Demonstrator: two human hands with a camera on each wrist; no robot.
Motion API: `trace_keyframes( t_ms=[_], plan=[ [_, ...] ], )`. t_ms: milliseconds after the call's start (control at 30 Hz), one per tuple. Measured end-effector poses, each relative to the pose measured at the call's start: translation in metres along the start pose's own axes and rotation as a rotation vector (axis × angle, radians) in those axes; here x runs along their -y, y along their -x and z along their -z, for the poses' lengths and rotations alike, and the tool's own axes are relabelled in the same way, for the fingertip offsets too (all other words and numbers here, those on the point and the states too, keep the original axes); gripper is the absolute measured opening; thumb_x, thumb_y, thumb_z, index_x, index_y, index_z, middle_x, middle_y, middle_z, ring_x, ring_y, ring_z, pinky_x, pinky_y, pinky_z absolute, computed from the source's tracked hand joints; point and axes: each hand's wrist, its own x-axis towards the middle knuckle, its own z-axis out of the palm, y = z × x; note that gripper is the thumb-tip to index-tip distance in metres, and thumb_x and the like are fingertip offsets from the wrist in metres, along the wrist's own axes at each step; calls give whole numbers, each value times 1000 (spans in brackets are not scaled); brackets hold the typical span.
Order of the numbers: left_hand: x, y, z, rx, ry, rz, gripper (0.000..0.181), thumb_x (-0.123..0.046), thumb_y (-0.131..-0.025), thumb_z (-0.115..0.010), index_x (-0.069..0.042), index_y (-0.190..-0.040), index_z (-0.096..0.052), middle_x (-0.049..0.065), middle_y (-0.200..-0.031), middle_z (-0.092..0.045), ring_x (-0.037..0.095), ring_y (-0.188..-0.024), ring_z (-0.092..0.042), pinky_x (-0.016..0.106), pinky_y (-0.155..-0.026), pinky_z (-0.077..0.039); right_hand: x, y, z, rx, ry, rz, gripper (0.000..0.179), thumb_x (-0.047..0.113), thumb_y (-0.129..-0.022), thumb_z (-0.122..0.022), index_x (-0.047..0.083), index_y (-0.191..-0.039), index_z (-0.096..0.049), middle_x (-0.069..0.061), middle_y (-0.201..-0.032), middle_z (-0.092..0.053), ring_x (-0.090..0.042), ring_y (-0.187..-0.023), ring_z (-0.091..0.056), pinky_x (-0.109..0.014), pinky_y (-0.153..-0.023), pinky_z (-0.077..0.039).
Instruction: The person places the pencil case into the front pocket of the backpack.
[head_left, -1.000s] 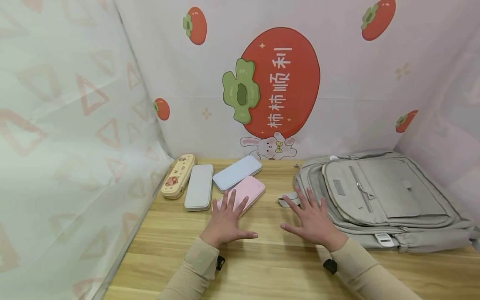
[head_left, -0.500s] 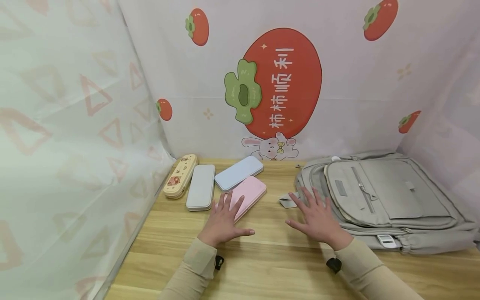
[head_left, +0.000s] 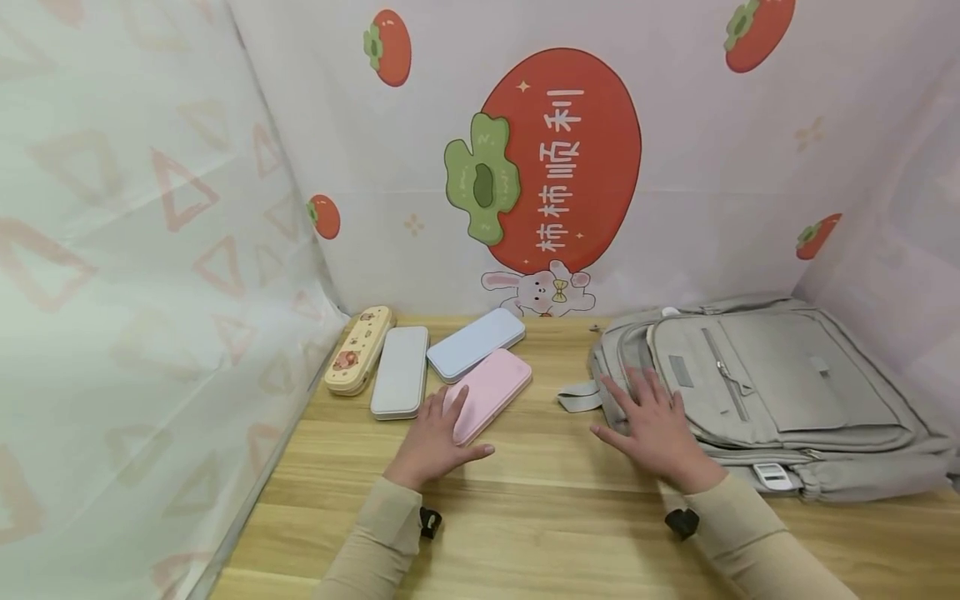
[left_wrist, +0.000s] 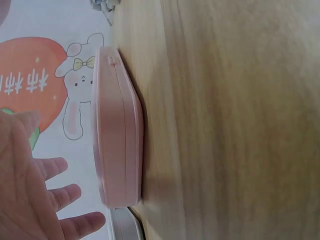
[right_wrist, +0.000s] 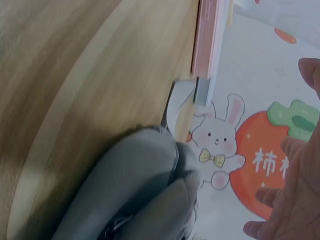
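Observation:
My left hand (head_left: 431, 443) is spread over the near end of a pink pencil case (head_left: 497, 390), holding nothing. In the left wrist view, the side of the pink case (left_wrist: 117, 135) shows a seam and small latch, apart from the fingers. My right hand (head_left: 663, 437), fingers spread and holding nothing, hovers by the near left edge of a grey backpack (head_left: 810, 375) lying flat. The right wrist view shows the backpack's rounded edge (right_wrist: 135, 175) with a loose strap. Behind the pink case lies a light blue case (head_left: 476, 342); a whitish-grey case (head_left: 401, 372) and a cream case with cartoon prints (head_left: 360, 350) lie farther left.
All of it rests on a wood-grain table (head_left: 525, 542). A white cloth backdrop with a large printed persimmon (head_left: 585, 167) rises behind, and another cloth wall (head_left: 150, 292) borders the left side. A grey strap (head_left: 580, 397) sticks out from the backpack toward the cases.
My right hand has shifted right, over the backpack's edge. The left hand has drawn slightly left and back, uncovering more of the pink case. The cases and backpack have stayed put.

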Motion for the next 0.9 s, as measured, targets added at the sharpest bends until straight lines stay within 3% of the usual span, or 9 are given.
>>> trace_keyframes(
  t_ms=[233,567,900],
  plan=[
    [3,0,1,-37,40,82,105,-64,-84,-74,-7,-162,-33,30,-159,-31,55,-141,-33,64,-111,-35,-15,1,10,5,-44,-53,80,54,-99,-63,11,-161,-35,-30,-163,-19,-59,-147,-10,-85,-103,-14],
    [15,-1,-3,-44,231,167,97,-54,-92,-72,-1,-161,-29,32,-155,-33,54,-143,-29,68,-112,-31,-36,-1,18,-38,-104,-59,74,39,-102,-63,1,-158,-32,-40,-151,-30,-63,-135,-31,-76,-98,-38],
    [18,-2,-5,-55,285,163,93,-30,-87,-80,6,-158,-32,33,-146,-38,52,-137,-34,65,-110,-34,-49,-5,17,-125,-122,-119,69,20,-95,-66,-11,-151,-38,-45,-131,-47,-64,-116,-47,-73,-93,-41]
  ],
)
